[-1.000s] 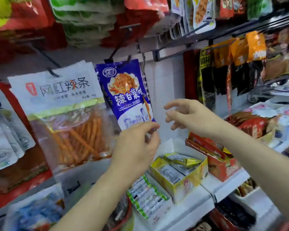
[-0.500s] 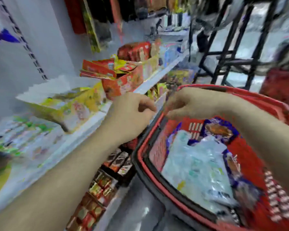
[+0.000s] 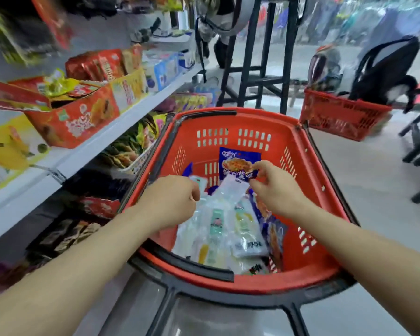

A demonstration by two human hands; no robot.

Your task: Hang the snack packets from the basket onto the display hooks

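Note:
The red basket [image 3: 308, 180] stands low in front of me, holding several snack packets. A blue packet [image 3: 238, 163] stands upright against the far wall. My right hand [image 3: 277, 190] pinches that packet's lower right corner between thumb and fingers. White and clear packets [image 3: 228, 226] lie piled in the basket's middle. Over the left side of this pile hovers my left hand [image 3: 172, 202], fingers curled and tips hidden; whether it holds a packet is unclear. The display hooks are out of view.
A white shelf [image 3: 121, 122] with open snack boxes runs along the left, close to the basket. More packets fill the racks below it. Behind stand a black metal frame [image 3: 264, 76], a second red basket [image 3: 342, 117] and a black backpack [image 3: 386, 69].
I have turned from the hanging blue packet on the hooks down to the basket. Both hands dropped into it, and my right hand has taken hold of a blue packet.

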